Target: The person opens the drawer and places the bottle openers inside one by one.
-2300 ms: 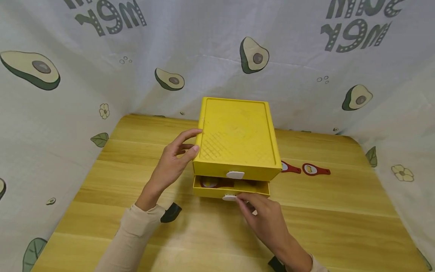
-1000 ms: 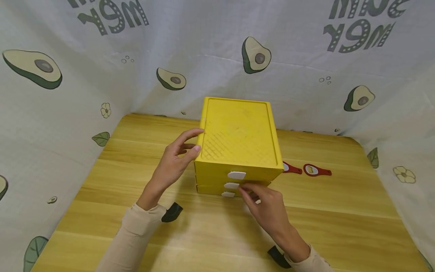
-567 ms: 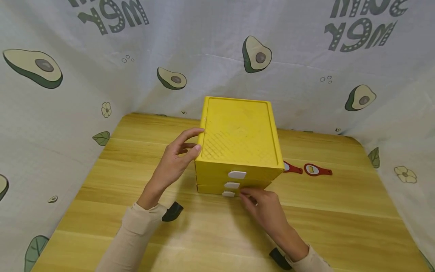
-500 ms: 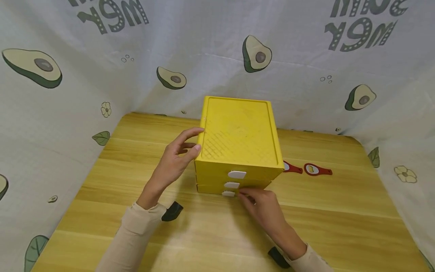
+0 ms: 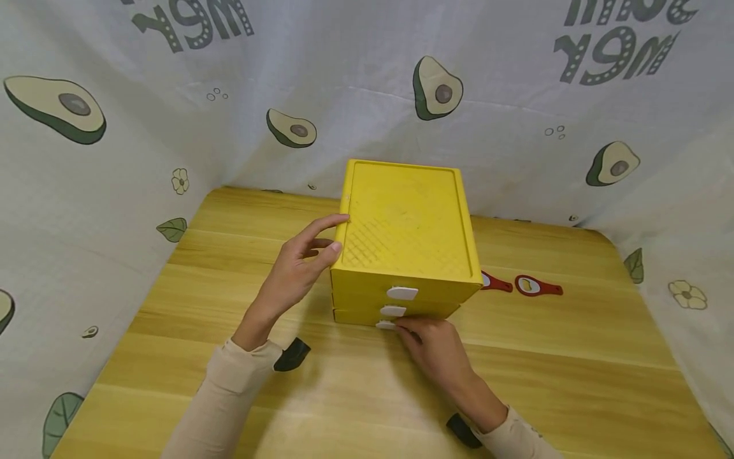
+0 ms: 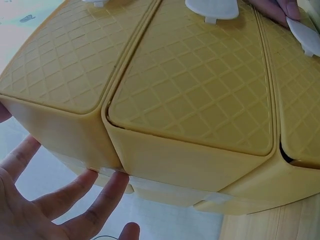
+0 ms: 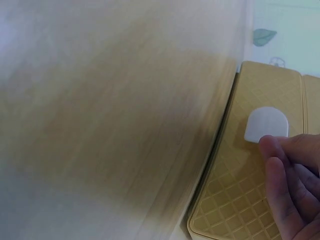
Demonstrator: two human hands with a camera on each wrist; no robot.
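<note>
one yellow drawer box (image 5: 406, 236) stands between the two hands, on the far middle of the tabletop (image 5: 355, 382). it has three drawers stacked one above another, all pushed in, and three white tab handles on the front: the top handle (image 5: 402, 293), the middle handle (image 5: 392, 311) and the bottom handle (image 5: 385, 325).

the right hand (image 5: 432, 350) is just in front of the box, low down, its fingertips (image 7: 272, 150) at the bottom handle; in the wrist view they touch the edge of the white tab, the fingers bent, but whether they pinch it i cannot tell. the left hand (image 5: 298, 268) rests against the left side of the box, fingers loosely spread and fairly straight, thumb at the top front corner, pressing rather than gripping.

beyond the right hand, past the box's right side, two red bottle openers (image 5: 536, 286) lie flat on the tabletop, one partly hidden behind the box. two dark wrist straps (image 5: 291, 356) show at the cuffs of the two beige sleeves (image 5: 223, 395). a white cloth with avocado prints (image 5: 436, 89) hangs round the tabletop on three sides.
</note>
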